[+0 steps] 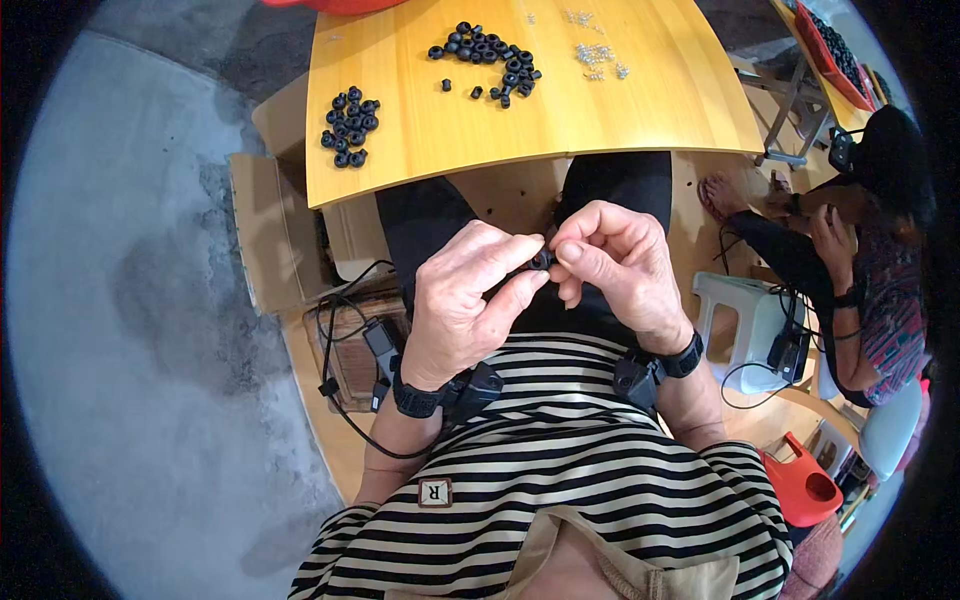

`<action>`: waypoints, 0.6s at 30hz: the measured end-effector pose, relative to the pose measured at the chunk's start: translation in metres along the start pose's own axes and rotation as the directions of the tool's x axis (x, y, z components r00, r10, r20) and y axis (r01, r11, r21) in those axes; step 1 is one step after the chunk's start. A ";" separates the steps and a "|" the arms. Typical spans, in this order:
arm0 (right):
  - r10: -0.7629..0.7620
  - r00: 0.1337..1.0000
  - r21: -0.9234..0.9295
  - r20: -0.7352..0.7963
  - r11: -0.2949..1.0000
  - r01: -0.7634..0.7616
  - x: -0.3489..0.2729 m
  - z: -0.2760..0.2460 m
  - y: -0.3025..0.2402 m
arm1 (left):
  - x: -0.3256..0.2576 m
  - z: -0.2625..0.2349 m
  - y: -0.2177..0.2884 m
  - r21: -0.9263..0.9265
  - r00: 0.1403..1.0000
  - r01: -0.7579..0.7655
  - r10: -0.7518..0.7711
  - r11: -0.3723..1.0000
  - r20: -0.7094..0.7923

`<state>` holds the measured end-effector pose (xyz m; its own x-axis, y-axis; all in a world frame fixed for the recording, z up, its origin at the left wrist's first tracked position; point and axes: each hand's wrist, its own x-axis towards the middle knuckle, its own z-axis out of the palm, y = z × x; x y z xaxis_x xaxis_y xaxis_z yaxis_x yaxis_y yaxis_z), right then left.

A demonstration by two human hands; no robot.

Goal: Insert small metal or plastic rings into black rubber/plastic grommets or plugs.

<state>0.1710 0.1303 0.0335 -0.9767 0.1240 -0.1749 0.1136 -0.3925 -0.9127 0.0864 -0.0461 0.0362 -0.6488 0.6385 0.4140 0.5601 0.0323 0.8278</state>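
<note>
Over my lap, just off the table's near edge, my left hand [472,292] pinches a small round black plastic part [541,260] between thumb and fingers. My right hand [622,268] meets it there, thumb and forefinger closed together against the part's right side. Whatever sits between those right fingertips is too small or hidden to name. On the wooden table [640,120] lies a pile of similar black parts [350,127] at the left, and a larger scattered group of black parts [490,50] toward the middle. Small shiny metal pieces, perhaps screws [595,55], are spread to their right.
An open cardboard box [262,230] stands below the table's left corner. Black cables [335,370] hang beside my left arm. At the right another person [890,260] sits near a pale plastic stool [735,320]. A red tub of black parts [832,55] rests at the far right.
</note>
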 end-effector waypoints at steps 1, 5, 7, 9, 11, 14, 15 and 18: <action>-0.003 1.000 0.017 -0.006 1.000 0.003 0.001 0.001 0.000 | 0.000 0.000 0.000 -0.013 1.000 -0.009 0.009 1.000 -0.006; -0.071 0.997 0.008 -0.027 0.997 0.071 0.001 0.001 0.005 | -0.002 0.001 -0.003 -0.108 0.999 0.042 -0.043 0.993 -0.004; -0.117 0.993 -0.009 -0.018 0.993 0.117 0.000 0.001 0.007 | -0.003 0.002 -0.003 -0.149 0.998 0.058 -0.061 0.987 -0.016; -0.150 0.989 0.000 0.000 0.989 0.150 -0.003 0.001 0.007 | -0.003 0.001 -0.003 -0.157 0.998 0.056 -0.060 0.986 -0.020; -0.163 0.986 0.000 0.018 0.987 0.163 -0.005 0.000 0.006 | -0.002 0.001 -0.002 -0.158 0.998 0.057 -0.062 0.986 -0.023; -0.162 0.987 0.018 0.020 0.987 0.162 -0.006 0.000 0.005 | -0.002 0.000 -0.001 -0.157 0.998 0.061 -0.065 0.986 -0.018; -0.158 0.987 0.027 0.016 0.987 0.158 -0.006 0.000 0.005 | -0.002 0.000 -0.002 -0.163 0.998 0.061 -0.064 0.985 -0.013; -0.209 0.978 -0.039 0.024 0.977 0.210 -0.005 -0.003 0.008 | -0.003 0.001 -0.003 -0.210 0.997 0.074 -0.079 0.975 -0.016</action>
<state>0.1775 0.1297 0.0263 -0.9831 0.1810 0.0285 -0.0866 -0.3220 -0.9428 0.0875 -0.0473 0.0325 -0.6990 0.6215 0.3536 0.3903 -0.0827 0.9170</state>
